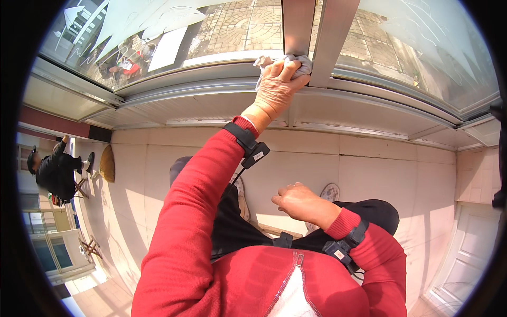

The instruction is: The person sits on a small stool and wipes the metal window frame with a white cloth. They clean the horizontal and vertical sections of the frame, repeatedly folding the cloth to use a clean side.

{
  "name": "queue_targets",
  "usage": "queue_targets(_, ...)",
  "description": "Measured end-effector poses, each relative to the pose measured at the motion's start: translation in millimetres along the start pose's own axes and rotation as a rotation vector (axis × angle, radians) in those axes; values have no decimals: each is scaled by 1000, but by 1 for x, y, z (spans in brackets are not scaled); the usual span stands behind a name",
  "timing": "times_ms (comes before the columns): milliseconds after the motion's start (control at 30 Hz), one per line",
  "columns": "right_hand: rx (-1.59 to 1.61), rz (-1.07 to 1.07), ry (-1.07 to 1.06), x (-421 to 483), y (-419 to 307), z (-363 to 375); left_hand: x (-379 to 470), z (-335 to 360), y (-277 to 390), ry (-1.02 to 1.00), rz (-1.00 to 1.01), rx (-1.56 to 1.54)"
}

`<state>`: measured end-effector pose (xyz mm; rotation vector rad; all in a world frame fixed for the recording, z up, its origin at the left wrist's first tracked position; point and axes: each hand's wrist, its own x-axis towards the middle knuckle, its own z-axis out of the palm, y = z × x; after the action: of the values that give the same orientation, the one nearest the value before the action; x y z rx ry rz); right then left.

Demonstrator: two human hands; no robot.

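My left hand (275, 87) presses a crumpled whitish cloth (304, 65) against the bottom of an upright aluminium window post (299, 31), where it meets the lower frame rail. The cloth bunches out on both sides of my fingers. Over my lap, well below the window, hovers my right hand (303, 204), its fingers loosely bent and nothing visible in it. The palm is turned away from view. A second metal post (334, 39) stands just right of the cloth, between two glass panes.
Below the window runs a metal-framed panel wall (214, 107). To the left, a person in dark clothes (57, 174) sits on a folding stool (82, 187) near a straw broom head (107, 164). Another folding stool (91, 247) stands lower left. A white door (461, 253) is at right.
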<state>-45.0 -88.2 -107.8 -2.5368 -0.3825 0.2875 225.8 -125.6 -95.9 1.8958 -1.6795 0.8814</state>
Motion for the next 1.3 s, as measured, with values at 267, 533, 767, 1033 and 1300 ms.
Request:
queue_targets(267, 37, 83, -1, 7, 14, 2, 4, -36, -23, -291, 186, 135)
queue_targets(533, 13, 96, 39, -10, 12, -4, -5, -66, -44, -505, 77, 253)
queue_targets(767, 50, 3, 88, -18, 2, -7, 4, -102, -19, -209, -280, 75)
queue_targets(1033, 89, -17, 97, -12, 1, -13, 8, -46, -36, -237, 226, 120)
queue_targets(1300, 25, -1, 59, -9, 4, -13, -73, -126, -160, -395, 163, 366)
